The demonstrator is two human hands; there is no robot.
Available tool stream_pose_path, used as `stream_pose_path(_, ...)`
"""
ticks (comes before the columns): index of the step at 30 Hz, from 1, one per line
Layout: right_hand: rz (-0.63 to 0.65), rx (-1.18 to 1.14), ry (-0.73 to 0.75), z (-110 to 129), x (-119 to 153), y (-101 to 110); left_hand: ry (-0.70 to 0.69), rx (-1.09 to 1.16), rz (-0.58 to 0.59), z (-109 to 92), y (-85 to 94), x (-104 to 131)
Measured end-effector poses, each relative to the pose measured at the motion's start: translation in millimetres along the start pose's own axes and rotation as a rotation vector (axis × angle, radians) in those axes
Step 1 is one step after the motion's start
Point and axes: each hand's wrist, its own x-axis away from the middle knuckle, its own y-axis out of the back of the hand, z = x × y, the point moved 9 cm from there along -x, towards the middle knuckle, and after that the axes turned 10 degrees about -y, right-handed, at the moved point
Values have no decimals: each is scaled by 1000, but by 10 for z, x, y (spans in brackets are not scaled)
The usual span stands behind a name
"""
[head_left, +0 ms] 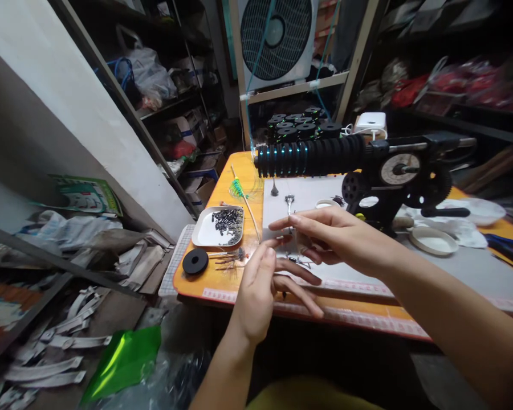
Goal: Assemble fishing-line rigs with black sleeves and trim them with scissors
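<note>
Two bare hands meet over the near edge of an orange-topped work table (222,285), and the scene reads best from the left: a flat black plastic disc (195,261) lies near the corner, with a white rectangular tray of small black tubular pieces (222,226) just behind it and a loose cluster of thin metal wire pieces (231,259) just beside it. The left hand (263,290) is part-closed, thumb and forefinger pinched narrowly at something too small to make out, its other fingers spread above the table edge. The right hand (325,236) reaches across with thumb and forefinger pinched on a fine wire or line (it is barely visible) that runs up towards a small metal fitting (289,200) on the grey cutting mat (453,273). Behind stands a black geared winding machine (393,176) whose long shaft carries a row of black spools (312,156). By my judgement, the pinching work goes best with both grips kept close together, the line taut and low over the mat, and the wrists steadied on the table edge.
</note>
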Motion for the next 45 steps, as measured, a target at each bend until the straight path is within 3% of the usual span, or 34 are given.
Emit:
stream_pose_path(8,-27,-151,-75,-72,-26,65,-13,-101,25,-65,35,-245)
stream_pose_path(14,190,-398,-153,-102,-166,-72,-25,-73,10,1,27,-256)
stream_pose_path(22,227,-500,-212,-202,-283,-213,-22,32,-104,182,23,-48)
stream_pose_path(31,228,-521,-194,-178,-233,-165,77,163,-160,345,-12,279)
stream_pose_path(45,252,-517,-193,-210,-238,-169,151,296,-208,541,25,515)
